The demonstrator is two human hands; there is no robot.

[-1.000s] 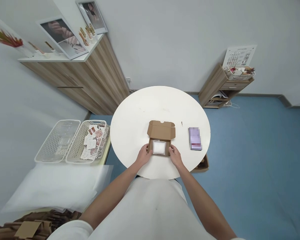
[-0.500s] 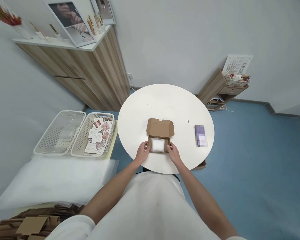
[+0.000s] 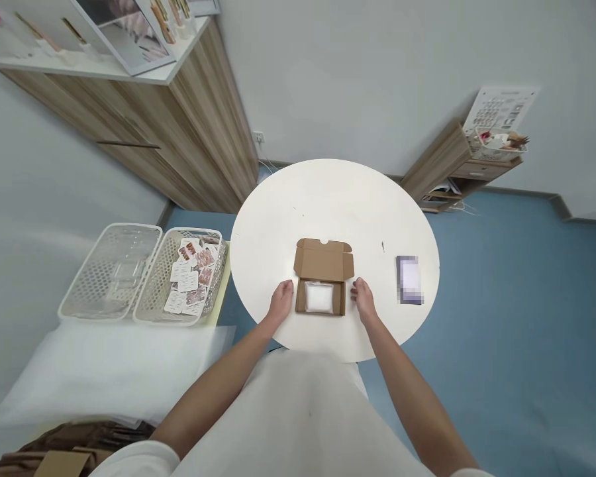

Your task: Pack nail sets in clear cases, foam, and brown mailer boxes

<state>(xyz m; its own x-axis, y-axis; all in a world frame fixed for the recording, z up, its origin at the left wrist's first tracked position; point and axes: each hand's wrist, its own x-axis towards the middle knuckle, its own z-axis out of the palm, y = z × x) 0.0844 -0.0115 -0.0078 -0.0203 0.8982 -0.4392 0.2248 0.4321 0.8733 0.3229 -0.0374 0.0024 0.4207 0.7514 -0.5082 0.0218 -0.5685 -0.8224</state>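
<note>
Far left and low, a messy heap of brown cardboard [image 3: 64,464], with a thin, cloudy plastic sheet [image 3: 114,371] above. Next, side by side, a white basket with holes [image 3: 82,281] and a second white basket [image 3: 151,291] with little cards [image 3: 191,278] inside, some with pink and red pictures. Behind those, a big wooden cupboard [image 3: 203,119] with a framed picture [image 3: 129,40] on top. Then a round white table [image 3: 258,245]. Over its near side, the left hand [image 3: 281,301], fingers loosely bent, nothing in its grip, just beside the brown box [image 3: 322,262] but not touching. Flat on the table between both hands, that box, lid wide open and flipped to the far side. Inside, a white packet [image 3: 319,298], lying flat, with more bare box on its right than on its left. Just past the box, the right hand [image 3: 364,301], also loosely bent, also with nothing in it, near but apart. Farther right, a tiny dark thing [image 3: 383,246], too small to tell, and a purple pile [image 3: 410,279], too blurry to read. Beyond the table, a small wooden cupboard [image 3: 434,159] on the blue floor [image 3: 516,318].
</note>
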